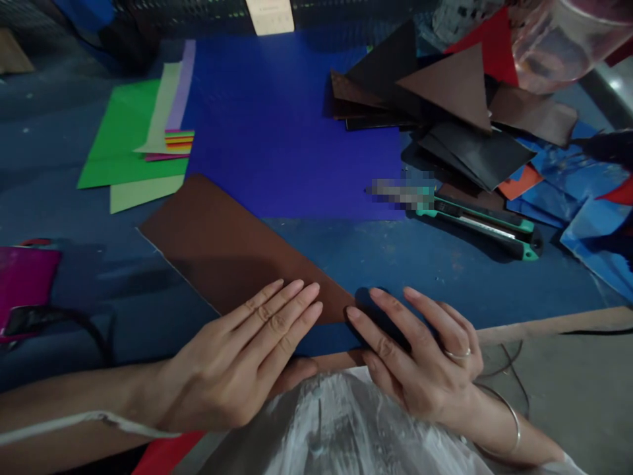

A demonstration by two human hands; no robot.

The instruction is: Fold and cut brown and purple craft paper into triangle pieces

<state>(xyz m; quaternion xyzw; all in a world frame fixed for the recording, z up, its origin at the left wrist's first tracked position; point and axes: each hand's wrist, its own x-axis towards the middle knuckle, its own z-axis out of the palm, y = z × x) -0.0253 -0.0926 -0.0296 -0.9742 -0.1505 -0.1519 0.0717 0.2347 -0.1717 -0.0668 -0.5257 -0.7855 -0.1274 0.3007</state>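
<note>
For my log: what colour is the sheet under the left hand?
The sheet is brown; head view.

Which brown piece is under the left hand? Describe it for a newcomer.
Find the big blue sheet in the middle. Overlapping its near left corner lies a long brown sheet, with the left hand flat on its near end. Unlike the brown triangles piled far right, it lies alone.

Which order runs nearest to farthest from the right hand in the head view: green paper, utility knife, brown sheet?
1. brown sheet, at the right hand fingertips, to its left.
2. utility knife, beyond the hand, slightly right.
3. green paper, far left.
</note>
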